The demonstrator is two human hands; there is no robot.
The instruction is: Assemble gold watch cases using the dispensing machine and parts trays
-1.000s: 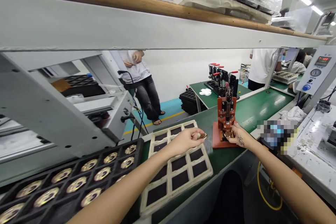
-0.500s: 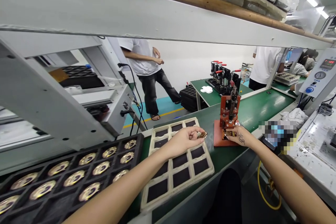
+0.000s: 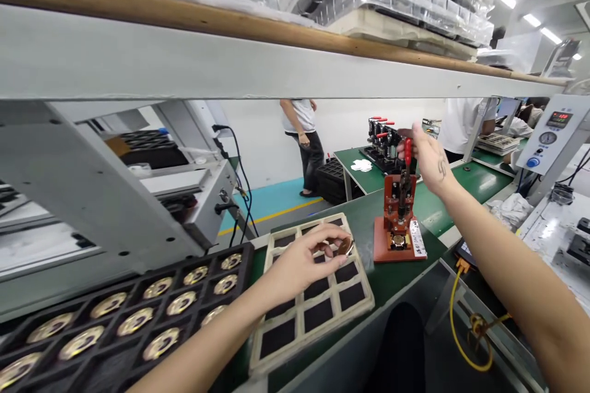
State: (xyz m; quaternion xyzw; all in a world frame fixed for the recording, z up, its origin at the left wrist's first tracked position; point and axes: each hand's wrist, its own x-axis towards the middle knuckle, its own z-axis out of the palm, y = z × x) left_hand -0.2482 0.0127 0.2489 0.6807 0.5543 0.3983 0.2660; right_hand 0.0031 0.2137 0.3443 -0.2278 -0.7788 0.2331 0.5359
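Note:
My left hand (image 3: 318, 252) pinches a small round watch case (image 3: 345, 247) with a shiny rim and coppery face, above the cream tray (image 3: 300, 334) of dark-padded compartments. My right hand (image 3: 428, 156) is curled around the red lever handle (image 3: 408, 152) at the top of a small red hand press (image 3: 397, 199); some fingers are hidden behind it. A gold, round-centred piece (image 3: 399, 241) sits in the fixture at the press's base, below the raised lever. A white label with writing (image 3: 417, 238) stands on the base's right side.
At left, a black tray (image 3: 115, 353) carries several gold ring-like pieces in its compartments. More red-handled presses (image 3: 385, 141) stand on a green table behind. A shelf beam (image 3: 276, 67) crosses overhead. A person (image 3: 302, 135) stands beyond the bench. A yellow hose (image 3: 454, 313) hangs at right.
My right hand has risen from the press's base to its lever handle, leaving the gold piece in the fixture visible. My left hand still holds the watch case, turned slightly. The person behind has moved right.

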